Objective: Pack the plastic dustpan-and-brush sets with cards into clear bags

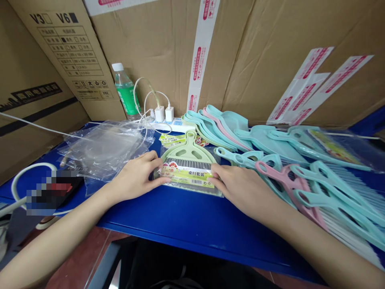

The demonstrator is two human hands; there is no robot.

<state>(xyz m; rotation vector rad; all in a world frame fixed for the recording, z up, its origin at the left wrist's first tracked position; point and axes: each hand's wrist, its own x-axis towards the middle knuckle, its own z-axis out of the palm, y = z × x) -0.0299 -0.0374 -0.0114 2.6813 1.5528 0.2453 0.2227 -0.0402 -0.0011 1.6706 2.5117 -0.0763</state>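
A light green dustpan and brush set (192,153) lies on the blue table in front of me, its handle pointing away. Grey bristles show above a printed label card (188,175), and clear plastic film surrounds the lower part. My left hand (138,174) pinches the left edge between thumb and fingers. On the opposite edge, my right hand (239,186) has a similar closed grip. Clear plastic bags (105,146) are piled beyond my left hand. More label cards (173,139) lie partly behind the green handle.
Blue and pink dustpans (231,120) stack at the back right. Several hand brushes (300,184) spread along the right. A power strip (173,125) with chargers and a green-labelled bottle (126,92) stand against cardboard boxes (156,48). White cables cross the left side.
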